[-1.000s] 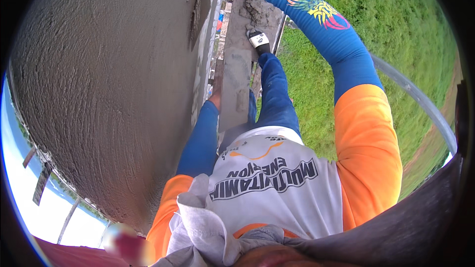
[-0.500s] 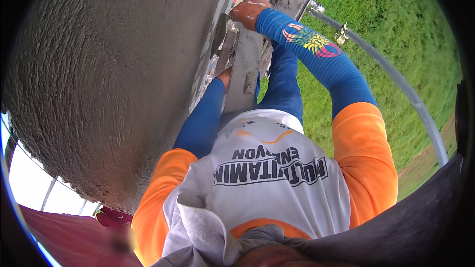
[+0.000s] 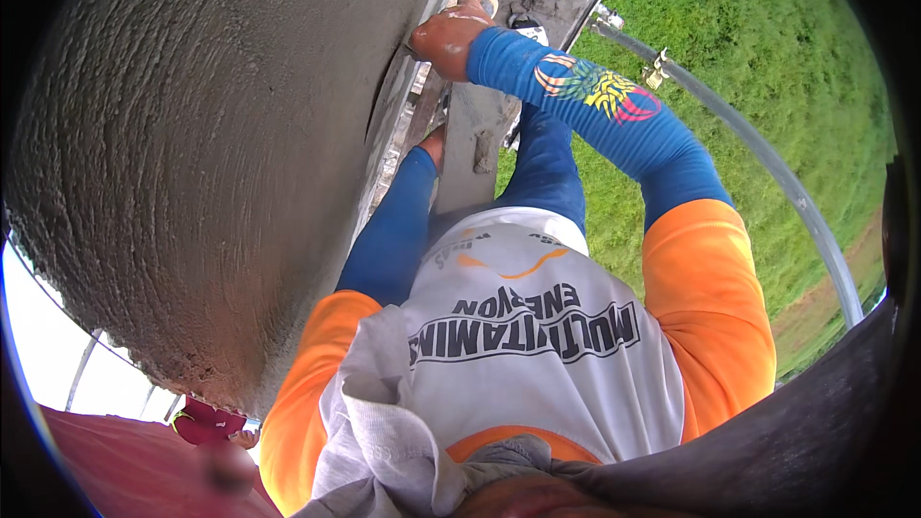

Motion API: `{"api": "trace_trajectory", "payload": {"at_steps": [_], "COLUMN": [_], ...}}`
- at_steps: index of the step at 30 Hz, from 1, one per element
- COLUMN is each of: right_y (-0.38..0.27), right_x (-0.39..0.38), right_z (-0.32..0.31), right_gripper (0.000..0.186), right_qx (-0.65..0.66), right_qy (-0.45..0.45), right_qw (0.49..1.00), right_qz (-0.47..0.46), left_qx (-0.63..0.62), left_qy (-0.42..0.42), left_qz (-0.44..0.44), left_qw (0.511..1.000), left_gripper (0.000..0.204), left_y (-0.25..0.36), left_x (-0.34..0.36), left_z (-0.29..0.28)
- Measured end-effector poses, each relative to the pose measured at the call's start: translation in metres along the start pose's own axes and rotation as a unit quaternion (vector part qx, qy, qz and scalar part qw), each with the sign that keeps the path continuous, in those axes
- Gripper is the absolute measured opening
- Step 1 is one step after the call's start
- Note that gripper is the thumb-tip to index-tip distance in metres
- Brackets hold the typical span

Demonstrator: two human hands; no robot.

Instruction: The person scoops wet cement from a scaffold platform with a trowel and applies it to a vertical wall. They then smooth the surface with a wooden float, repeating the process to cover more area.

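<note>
Grey, wet plaster covers the wall (image 3: 211,163) that fills the left half of the view, its surface combed in fine curved ridges and ending in a rough lower edge. A person in an orange-and-white shirt with blue sleeves stands close against it, seen from above. Their right hand (image 3: 449,38) is curled into a fist against the wall's right edge near the top of the view, fingers wrapped on what looks like the handle of a trowel (image 3: 413,50); only a thin sliver of the tool shows between the knuckles and the plaster, so its shape cannot be told. The right sleeve carries a bright leaf-like print just behind the wrist. The left hand (image 3: 434,146) sits lower, touching the side of a mortar-smeared plank (image 3: 470,144) that runs just beside the wall; most of that hand is hidden behind the plank and the forearm, so whether it is spread or gripping cannot be told. More grey mortar is caked on the plank's far end at the top edge. A metal rail (image 3: 767,173) curves down the right side, with green grass (image 3: 767,58) well beyond and below it. At the lower left corner, red sheeting (image 3: 115,470) shows beneath the wall's bottom edge.
</note>
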State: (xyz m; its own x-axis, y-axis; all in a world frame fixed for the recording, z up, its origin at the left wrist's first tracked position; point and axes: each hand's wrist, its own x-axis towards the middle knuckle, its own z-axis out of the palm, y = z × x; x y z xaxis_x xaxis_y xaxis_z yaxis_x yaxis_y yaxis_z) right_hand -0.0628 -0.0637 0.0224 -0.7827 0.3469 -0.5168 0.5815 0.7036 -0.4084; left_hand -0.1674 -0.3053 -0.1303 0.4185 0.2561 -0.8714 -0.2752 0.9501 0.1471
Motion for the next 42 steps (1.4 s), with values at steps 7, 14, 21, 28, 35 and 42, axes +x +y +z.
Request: {"api": "trace_trajectory", "payload": {"at_steps": [7,14,21,28,35,42], "right_y": [0.061,0.096,0.045,0.094,0.107,0.089], "right_x": [-0.091,-0.21,-0.29,-0.255,-0.246,-0.156], "right_z": [-0.074,0.011,0.147,0.143,0.076,0.108], "right_gripper": [0.021,0.042,0.04,0.037,0.037,0.032], "right_qx": [-0.033,0.138,0.318,0.298,0.078,0.081], "right_qy": [0.124,0.083,0.183,0.33,0.379,0.346], "right_qw": [0.991,0.967,0.913,0.889,0.921,0.934], "right_qz": [0.038,0.195,0.177,0.105,0.042,-0.043], "left_qx": [-0.079,-0.028,0.044,0.305,0.585,0.583], "left_qy": [-0.012,-0.046,-0.088,-0.068,0.086,0.27], "left_qz": [-0.001,0.076,0.173,0.293,0.326,0.107], "left_qw": [0.997,0.996,0.98,0.904,0.738,0.759], "left_gripper": [0.05,0.048,0.047,0.045,0.04,0.041], "left_y": [0.02,0.083,0.139,0.161,0.113,-0.031], "left_x": [-0.005,0.002,0.01,-0.025,-0.001,-0.028], "left_z": [-0.001,0.034,0.098,0.14,0.077,-0.021]}}
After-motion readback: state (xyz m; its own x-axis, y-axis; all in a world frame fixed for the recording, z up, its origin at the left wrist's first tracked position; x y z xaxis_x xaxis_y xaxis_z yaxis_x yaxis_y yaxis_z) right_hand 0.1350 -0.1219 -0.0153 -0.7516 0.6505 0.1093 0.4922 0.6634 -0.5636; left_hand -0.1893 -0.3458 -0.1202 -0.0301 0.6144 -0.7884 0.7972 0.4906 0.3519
